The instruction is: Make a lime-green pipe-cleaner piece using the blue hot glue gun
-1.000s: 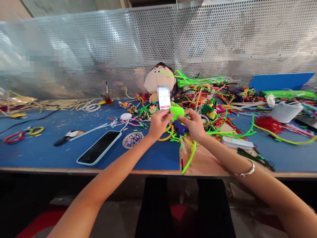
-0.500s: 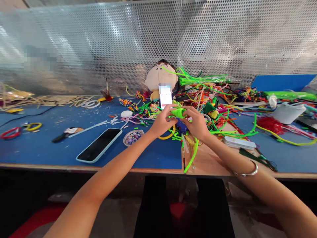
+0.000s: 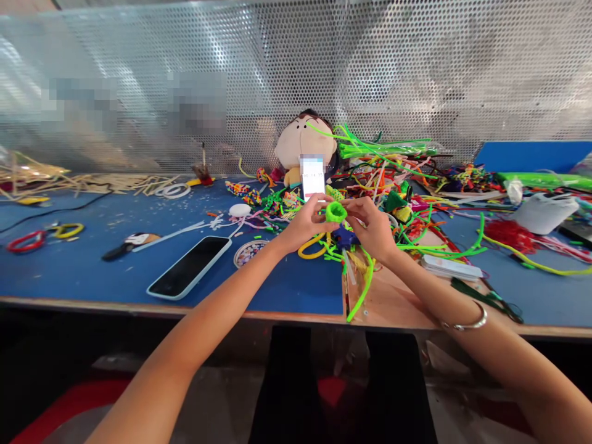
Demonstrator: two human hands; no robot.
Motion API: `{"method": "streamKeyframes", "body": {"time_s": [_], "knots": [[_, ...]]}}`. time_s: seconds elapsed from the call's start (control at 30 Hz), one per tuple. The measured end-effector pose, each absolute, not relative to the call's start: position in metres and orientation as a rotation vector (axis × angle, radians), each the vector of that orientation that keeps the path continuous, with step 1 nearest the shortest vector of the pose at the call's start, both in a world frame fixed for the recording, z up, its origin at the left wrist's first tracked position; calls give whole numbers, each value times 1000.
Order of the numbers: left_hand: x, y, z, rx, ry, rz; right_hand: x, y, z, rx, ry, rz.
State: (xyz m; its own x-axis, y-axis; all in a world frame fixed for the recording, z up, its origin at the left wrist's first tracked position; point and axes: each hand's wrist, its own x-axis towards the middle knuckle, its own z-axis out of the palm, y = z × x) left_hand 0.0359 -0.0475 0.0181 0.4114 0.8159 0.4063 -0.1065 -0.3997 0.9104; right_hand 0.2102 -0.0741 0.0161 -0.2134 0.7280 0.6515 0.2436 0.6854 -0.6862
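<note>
A small bright green fuzzy ring-like piece (image 3: 336,212) is held up between my hands, its hollow opening facing me. My left hand (image 3: 307,223) grips its left side with thumb and fingers. On the other side, my right hand (image 3: 371,228) pinches its edge with bent fingers. Below them lie a dark blue piece (image 3: 345,237), a yellow ring-shaped handle (image 3: 311,248) and scattered green bits. A long green fuzzy stem (image 3: 363,290) hangs down toward the table's front edge.
A plush doll (image 3: 303,143) stands behind a lit phone (image 3: 313,182). Nearer left are a dark-screened phone (image 3: 190,266), a bead dish (image 3: 248,251), a brush (image 3: 124,246) and red scissors (image 3: 26,242). Tangled coloured stems (image 3: 416,228) and a white box (image 3: 451,267) lie right.
The green piece has been tilted so that its round hollow opening now shows. Both hands stay on it. The whole view has shifted slightly.
</note>
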Motion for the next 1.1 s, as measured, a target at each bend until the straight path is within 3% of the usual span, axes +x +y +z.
{"method": "streamKeyframes", "body": {"time_s": [0.2, 0.37, 0.6, 0.83, 1.1], "knots": [[30, -38, 15, 1645, 738, 1269, 226, -60, 25, -1162, -1880, 267], [25, -29, 14, 1664, 741, 1362, 238, -51, 27, -1489, -2371, 336], [22, -18, 9, 1675, 753, 1456, 231, -64, 25, -1734, -2653, -87], [17, -6, 9, 1531, 722, 1600, 229, -58, 26, -1680, -2246, -167], [14, -4, 10, 1564, 703, 1587, 235, -52, 26, -1280, -1660, 288]]}}
